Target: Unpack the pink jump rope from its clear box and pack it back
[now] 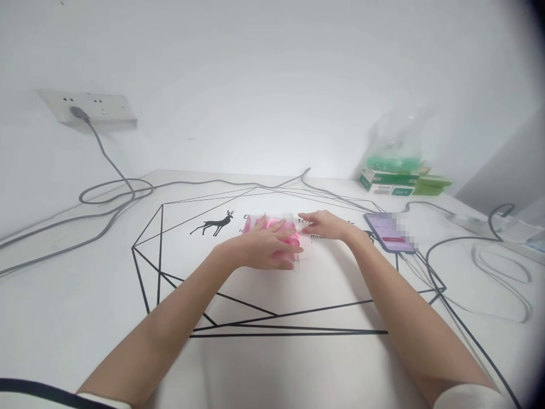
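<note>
My left hand (268, 250) lies over a small pink package (254, 221), its fingers spread across the top. The package has a clear, shiny edge and a brighter pink round part showing between the fingers; the hand covers much of it, and blur hides what kind of thing it is. Just right of the package, my right hand (323, 222) hovers low over the mat, fingers pointing left and apart, with nothing seen in them. The white mat (255, 301) beneath both hands has black lines, lettering and a deer print.
A phone (390, 233) lies right of my right hand. Green-and-white boxes (389, 183) under a clear plastic bag (395, 139) stand at the back right. Grey cables (191, 183) run along the wall and the right side. A socket (102, 109) is on the left wall.
</note>
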`<state>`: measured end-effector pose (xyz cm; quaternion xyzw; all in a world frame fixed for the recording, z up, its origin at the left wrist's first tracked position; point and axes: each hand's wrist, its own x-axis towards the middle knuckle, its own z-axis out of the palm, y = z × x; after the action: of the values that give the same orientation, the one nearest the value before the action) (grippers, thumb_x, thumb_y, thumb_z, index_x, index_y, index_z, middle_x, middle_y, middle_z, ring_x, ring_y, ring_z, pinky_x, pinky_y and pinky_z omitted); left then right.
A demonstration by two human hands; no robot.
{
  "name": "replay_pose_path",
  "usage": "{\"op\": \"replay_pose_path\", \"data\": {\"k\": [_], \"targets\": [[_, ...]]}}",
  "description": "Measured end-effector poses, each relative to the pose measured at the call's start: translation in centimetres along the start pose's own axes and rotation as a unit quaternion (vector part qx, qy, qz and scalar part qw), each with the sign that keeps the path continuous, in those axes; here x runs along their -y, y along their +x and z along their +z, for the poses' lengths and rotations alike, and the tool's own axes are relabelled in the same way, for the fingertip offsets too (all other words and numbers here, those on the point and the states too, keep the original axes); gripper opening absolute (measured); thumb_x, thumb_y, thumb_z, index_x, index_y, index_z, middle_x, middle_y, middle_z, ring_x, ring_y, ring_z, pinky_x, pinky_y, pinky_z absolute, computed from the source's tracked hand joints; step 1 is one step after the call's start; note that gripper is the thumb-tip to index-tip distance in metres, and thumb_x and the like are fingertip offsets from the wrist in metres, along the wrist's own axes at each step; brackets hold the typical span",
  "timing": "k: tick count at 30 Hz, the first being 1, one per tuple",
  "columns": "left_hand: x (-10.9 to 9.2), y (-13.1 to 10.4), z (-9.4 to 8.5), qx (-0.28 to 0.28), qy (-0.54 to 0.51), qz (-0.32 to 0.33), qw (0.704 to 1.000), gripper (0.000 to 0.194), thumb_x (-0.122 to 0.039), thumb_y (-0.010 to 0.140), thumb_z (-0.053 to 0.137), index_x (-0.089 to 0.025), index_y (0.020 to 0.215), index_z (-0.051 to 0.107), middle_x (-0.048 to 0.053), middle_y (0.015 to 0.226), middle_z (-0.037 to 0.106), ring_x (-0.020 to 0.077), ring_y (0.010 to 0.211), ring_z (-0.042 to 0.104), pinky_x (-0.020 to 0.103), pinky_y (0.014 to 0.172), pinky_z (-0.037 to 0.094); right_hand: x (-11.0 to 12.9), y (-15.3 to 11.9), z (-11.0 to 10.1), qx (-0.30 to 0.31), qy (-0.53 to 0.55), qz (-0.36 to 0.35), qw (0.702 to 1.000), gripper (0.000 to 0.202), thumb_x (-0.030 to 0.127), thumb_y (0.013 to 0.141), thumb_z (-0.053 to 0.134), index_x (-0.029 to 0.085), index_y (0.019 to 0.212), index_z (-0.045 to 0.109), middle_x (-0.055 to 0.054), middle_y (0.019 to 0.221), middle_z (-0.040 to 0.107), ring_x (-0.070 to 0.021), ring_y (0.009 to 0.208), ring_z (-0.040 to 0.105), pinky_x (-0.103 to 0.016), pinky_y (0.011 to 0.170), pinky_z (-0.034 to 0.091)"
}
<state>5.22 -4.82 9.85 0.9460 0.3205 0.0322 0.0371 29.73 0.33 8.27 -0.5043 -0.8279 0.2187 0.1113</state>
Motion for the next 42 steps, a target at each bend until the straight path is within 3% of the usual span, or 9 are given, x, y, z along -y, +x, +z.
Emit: {"op": "replay_pose_path", "data": {"k": [5,10,14,16,22,27,33,37,42], "targets": [[-0.5,0.1,-0.3,-0.003,-0.012,0.021,1.0,0.037,-0.058,0.09,0.053,-0.041,0.122,0.061,0.002,0.148,0.044,0.0363,0.143,0.03,0.063,0.111,0.022,0.3,0.2,0.8,-0.039,-0.029,-0.013,0.999,0.055,0.028,0.086,0.055,0.018,0.14,0.055,-0.012,0.123,0.068,-0.0296,0.111,0.062,-0.035,0.091,0.046],[0.4,0.0,-0.5,-0.043,-0.046,0.046,0.997,0.033,-0.051,0.097,0.045,-0.037,0.121,0.063,0.0,0.15,0.044,0.0283,0.143,0.032,0.052,0.115,0.029,0.8,0.4,1.8,-0.032,-0.006,-0.02,0.999,0.042,0.027,0.085,0.052,0.021,0.124,0.067,-0.005,0.083,0.074,-0.0215,0.077,0.064,-0.028,0.071,0.045],[2.6,-0.5,0.3,-0.121,-0.095,-0.052,0.987,0.053,-0.059,0.097,0.038,-0.03,0.141,0.049,0.004,0.155,0.037,0.0249,0.143,0.034,0.043,0.117,0.031,0.7,0.8,2.7,-0.076,0.033,-0.027,0.996,0.034,0.037,0.089,0.047,0.017,0.089,0.075,-0.002,0.072,0.069,-0.0168,0.067,0.057,-0.026,0.063,0.04],[3.6,-0.9,1.0,-0.114,-0.089,-0.084,0.986,0.064,-0.063,0.096,0.037,-0.025,0.147,0.042,0.006,0.156,0.037,0.0259,0.145,0.03,0.044,0.119,0.027,0.6,1.0,3.2,-0.084,0.072,-0.028,0.994,0.035,0.039,0.09,0.046,0.018,0.088,0.074,-0.001,0.072,0.068,-0.0165,0.068,0.056,-0.026,0.063,0.04],[5.4,-1.2,2.7,-0.011,-0.049,-0.118,0.992,0.083,-0.072,0.092,0.032,-0.02,0.156,0.02,0.01,0.162,0.017,0.0308,0.151,0.012,0.053,0.121,0.01,0.3,0.8,4.3,-0.059,0.22,-0.024,0.973,0.037,0.041,0.089,0.052,0.019,0.11,0.073,-0.005,0.104,0.074,-0.0231,0.095,0.066,-0.032,0.084,0.049],[5.7,-0.9,3.0,0.001,-0.028,-0.122,0.992,0.088,-0.076,0.087,0.038,-0.025,0.156,0.019,0.01,0.163,0.015,0.032,0.151,0.01,0.053,0.121,0.01,0.1,0.7,5.2,-0.057,0.315,-0.041,0.946,0.047,0.046,0.091,0.054,0.024,0.132,0.061,-0.004,0.138,0.06,-0.0239,0.125,0.056,-0.041,0.109,0.039],[6.1,-0.9,3.1,-0.007,-0.015,-0.106,0.994,0.086,-0.077,0.086,0.039,-0.027,0.154,0.026,0.01,0.163,0.017,0.0306,0.15,0.013,0.051,0.121,0.011,-0.4,1.1,6.8,-0.049,0.408,-0.023,0.911,0.056,0.043,0.089,0.058,0.03,0.143,0.048,-0.003,0.15,0.048,-0.0235,0.136,0.046,-0.045,0.114,0.036],[6.5,-0.8,3.0,-0.013,-0.025,-0.087,0.996,0.085,-0.077,0.086,0.04,-0.027,0.153,0.028,0.009,0.162,0.02,0.0287,0.15,0.014,0.049,0.121,0.009,-0.1,0.5,6.3,0.015,0.395,-0.027,0.918,0.075,0.036,0.086,0.064,0.027,0.153,0.031,-0.005,0.158,0.035,-0.0239,0.143,0.037,-0.044,0.118,0.03],[6.7,-0.6,3.1,-0.012,-0.023,-0.087,0.996,0.085,-0.077,0.085,0.041,-0.027,0.153,0.029,0.008,0.162,0.02,0.0295,0.151,0.012,0.049,0.121,0.008,0.4,0.3,5.6,0.058,0.375,-0.066,0.923,0.089,0.034,0.079,0.07,0.025,0.155,0.024,-0.008,0.155,0.04,-0.0265,0.139,0.043,-0.046,0.116,0.034]]}}
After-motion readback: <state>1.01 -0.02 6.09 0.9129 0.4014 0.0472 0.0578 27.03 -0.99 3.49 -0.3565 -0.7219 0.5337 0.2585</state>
